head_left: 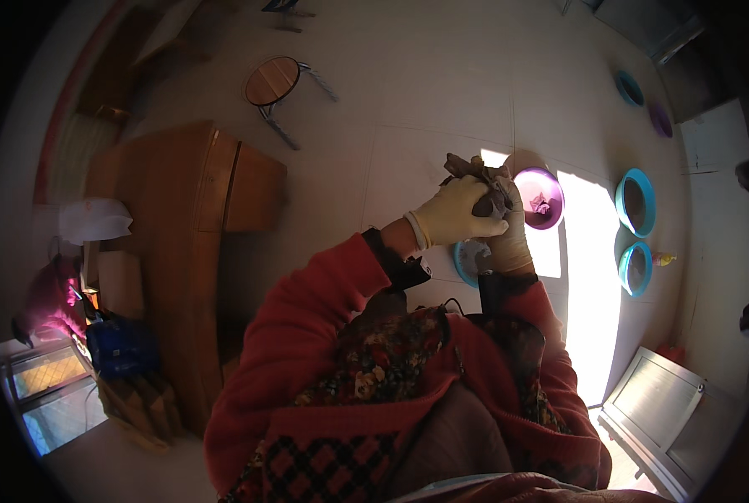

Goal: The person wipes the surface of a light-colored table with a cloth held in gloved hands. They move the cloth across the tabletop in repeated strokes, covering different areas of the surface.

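Both my hands wear pale, cream-coloured gloves. Between them they grip a crumpled grey-brown cloth [498, 198], with bunched folds sticking up past the fingers. My left hand [450, 214] is closed on it from the left, thumb towards the right hand. My right hand [511, 239] wraps it from the right, its fingers partly hidden. Below the hands, a blue basin [459, 265] is partly covered by my wrists. Just beyond the right hand, a purple basin [561, 201] stands on the floor with a small crumpled pinkish piece inside.
At the right stand two blue basins, an upper one [651, 201] and a lower one [648, 270]. A round wooden-topped stool [272, 81] is at the far left. A brown wooden cabinet [165, 184] fills the left side. A metal-framed panel [653, 392] leans at lower right.
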`<state>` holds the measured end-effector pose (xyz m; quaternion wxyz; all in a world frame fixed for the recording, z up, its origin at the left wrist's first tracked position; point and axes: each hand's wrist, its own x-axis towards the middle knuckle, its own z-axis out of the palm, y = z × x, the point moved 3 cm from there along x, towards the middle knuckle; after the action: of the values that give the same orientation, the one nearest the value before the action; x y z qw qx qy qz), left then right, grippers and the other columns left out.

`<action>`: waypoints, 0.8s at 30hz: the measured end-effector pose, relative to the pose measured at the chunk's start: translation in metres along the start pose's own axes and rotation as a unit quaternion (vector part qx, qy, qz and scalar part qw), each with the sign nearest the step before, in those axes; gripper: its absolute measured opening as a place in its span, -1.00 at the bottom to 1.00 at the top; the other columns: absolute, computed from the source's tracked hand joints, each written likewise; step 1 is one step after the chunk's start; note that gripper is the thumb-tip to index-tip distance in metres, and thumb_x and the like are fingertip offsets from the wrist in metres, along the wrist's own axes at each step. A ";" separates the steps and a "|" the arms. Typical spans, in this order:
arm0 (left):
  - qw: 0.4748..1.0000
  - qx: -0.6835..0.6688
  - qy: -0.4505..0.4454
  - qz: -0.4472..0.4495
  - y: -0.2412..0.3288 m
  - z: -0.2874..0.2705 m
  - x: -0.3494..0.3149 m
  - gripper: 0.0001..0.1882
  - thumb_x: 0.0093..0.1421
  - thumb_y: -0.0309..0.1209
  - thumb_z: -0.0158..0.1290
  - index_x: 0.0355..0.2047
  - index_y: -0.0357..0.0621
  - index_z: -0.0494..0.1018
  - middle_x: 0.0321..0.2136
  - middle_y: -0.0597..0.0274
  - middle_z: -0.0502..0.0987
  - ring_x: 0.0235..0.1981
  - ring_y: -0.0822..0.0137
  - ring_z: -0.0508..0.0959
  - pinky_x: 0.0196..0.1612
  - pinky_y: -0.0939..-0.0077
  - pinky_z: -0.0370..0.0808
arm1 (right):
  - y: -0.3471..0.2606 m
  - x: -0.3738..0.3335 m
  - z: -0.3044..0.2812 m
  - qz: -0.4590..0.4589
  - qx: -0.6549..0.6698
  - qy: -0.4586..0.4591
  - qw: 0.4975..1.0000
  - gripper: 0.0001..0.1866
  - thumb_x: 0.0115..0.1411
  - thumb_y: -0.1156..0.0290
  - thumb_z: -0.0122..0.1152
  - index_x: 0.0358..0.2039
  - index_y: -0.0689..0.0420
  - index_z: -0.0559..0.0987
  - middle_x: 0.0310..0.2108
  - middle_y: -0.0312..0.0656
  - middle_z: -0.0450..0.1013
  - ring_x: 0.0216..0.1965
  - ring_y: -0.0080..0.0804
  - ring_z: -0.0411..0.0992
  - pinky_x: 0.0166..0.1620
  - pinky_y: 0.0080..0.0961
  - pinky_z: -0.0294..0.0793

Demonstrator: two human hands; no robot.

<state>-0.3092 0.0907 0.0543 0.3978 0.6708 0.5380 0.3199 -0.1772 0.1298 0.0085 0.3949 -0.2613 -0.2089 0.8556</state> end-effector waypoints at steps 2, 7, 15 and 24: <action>0.981 -0.186 0.031 -0.038 -0.017 -0.048 -0.002 -0.52 0.32 -0.14 0.20 0.05 -0.30 0.55 -0.09 -0.02 0.60 -0.06 0.11 0.61 0.03 0.24 0.54 | -0.003 0.015 0.021 0.031 0.084 -0.063 0.994 -0.47 0.40 0.04 0.06 0.25 0.07 0.49 0.23 0.03 0.47 0.17 -0.04 0.48 0.21 -0.10 0.53; 0.934 -0.063 0.348 0.057 -0.041 -0.098 0.015 -0.64 0.43 -0.23 0.00 -0.02 -0.25 0.60 -0.08 -0.07 0.66 -0.06 -0.07 0.64 0.09 0.10 0.53 | 0.041 0.068 0.068 0.014 0.059 0.049 0.997 -0.39 0.42 -0.07 0.14 0.33 0.02 0.45 0.34 -0.17 0.37 0.35 -0.15 0.32 0.42 -0.16 0.30; 0.926 0.070 0.364 0.076 -0.054 -0.147 0.063 -0.56 0.40 -0.19 0.00 0.13 -0.23 0.55 0.15 -0.24 0.51 0.15 -0.21 0.50 0.29 -0.15 0.33 | 0.019 0.148 0.099 0.070 0.013 -0.011 0.997 -0.36 0.43 -0.16 0.04 0.32 0.01 0.46 0.32 -0.13 0.39 0.34 -0.19 0.36 0.37 -0.15 0.40; 0.938 0.198 0.277 0.066 -0.034 -0.193 0.150 -0.24 0.44 0.11 -0.08 0.47 -0.10 0.23 0.43 -0.32 0.16 0.48 -0.26 0.12 0.48 -0.25 0.01 | -0.055 0.251 0.139 0.053 -0.025 -0.117 0.991 -0.26 0.53 -0.15 -0.14 0.48 0.13 0.24 0.44 -0.08 0.26 0.45 -0.22 0.24 0.49 -0.20 0.23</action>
<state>-0.4583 0.2776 0.1174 0.0699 0.6549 0.6340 0.4051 -0.3694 0.3387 0.0766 0.3153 -0.1799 -0.2608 0.8946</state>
